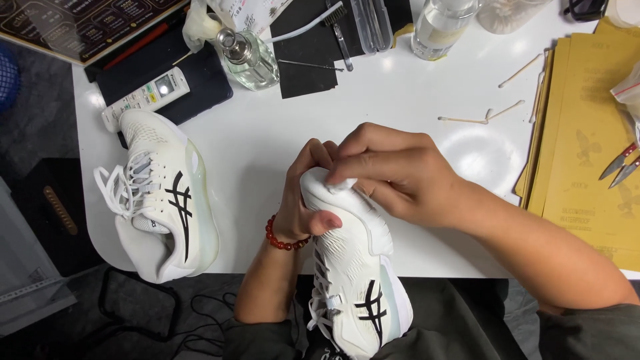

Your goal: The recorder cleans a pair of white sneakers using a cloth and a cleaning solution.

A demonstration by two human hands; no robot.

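One head camera looks steeply down, close over the white table (pixel 413 113)

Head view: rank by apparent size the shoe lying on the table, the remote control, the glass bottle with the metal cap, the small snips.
1. shoe on the table
2. remote control
3. glass bottle, looks close to the remote in size, so that order is unsure
4. snips, cut off by the frame edge
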